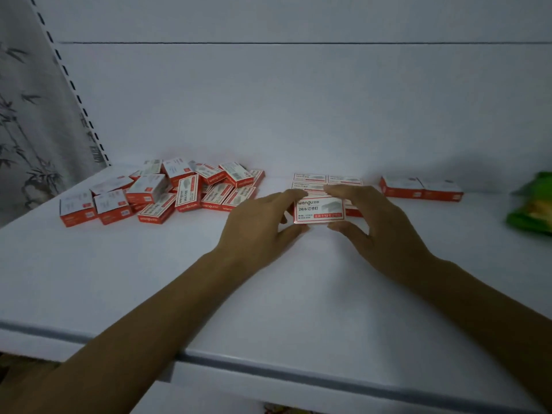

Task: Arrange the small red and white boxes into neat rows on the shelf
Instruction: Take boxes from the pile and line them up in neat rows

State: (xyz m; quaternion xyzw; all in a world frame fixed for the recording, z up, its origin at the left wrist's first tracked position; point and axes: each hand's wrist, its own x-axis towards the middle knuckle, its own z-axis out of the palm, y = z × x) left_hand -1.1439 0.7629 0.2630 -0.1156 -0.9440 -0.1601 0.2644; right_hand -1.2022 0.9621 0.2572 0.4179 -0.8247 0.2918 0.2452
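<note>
One view is all I get, from the head camera, looking down past both forearms onto a white shelf (209, 294). Both hands meet a little right of centre on a single red and white box (318, 209), its printed top turned toward me and reading "wengu" and "24/6". The left hand (257, 222) takes the box's left end: the fingers (291, 195) curl over the far left corner and the thumb comes up at the near left corner. The right hand (385, 225) takes the right end the same way, forefinger along the far edge and thumb at the near edge, so each hand pinches the box. I cannot tell whether the box sits on the shelf or is held just off it. Just behind it a neat block (327, 180) of like boxes lies flat in rows near the back panel (298, 100). The hands hide its nearer part, so I cannot count them. To the left, well apart from the hands, a loose heap (179, 189) of the same boxes lies jumbled, some flat, some on edge, some leaning on their neighbours. Right of the block, a pair of boxes (421, 188) lies flat, end to end and touching. At the far right a green packet (534, 204) is cut off by the frame. On the left a slotted upright (74, 94) runs down to the shelf's back corner, with a bamboo-print hanging (27, 130) beyond it.
</note>
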